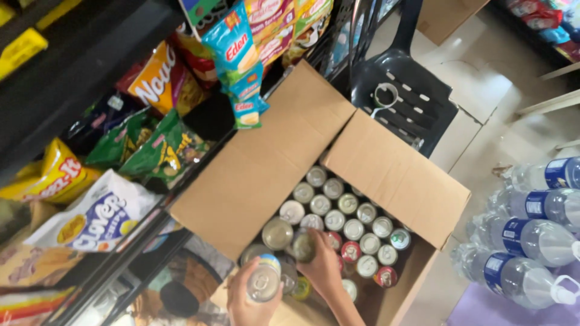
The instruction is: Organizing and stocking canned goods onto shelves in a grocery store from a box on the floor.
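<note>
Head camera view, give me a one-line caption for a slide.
Left hand lifts a can while the right hand grips another can in an open cardboard box beside snack shelves.

Shiny round metal cans point(353, 229) fill a matt brown cardboard box point(266, 175); glossy, probably plastic-film snack bags point(163, 151) hang nearby.

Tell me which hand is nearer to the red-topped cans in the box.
Right. The right hand reaches into the cardboard box, just beside the red-topped cans. The left hand holds a can at the box's near edge, farther away.
</note>
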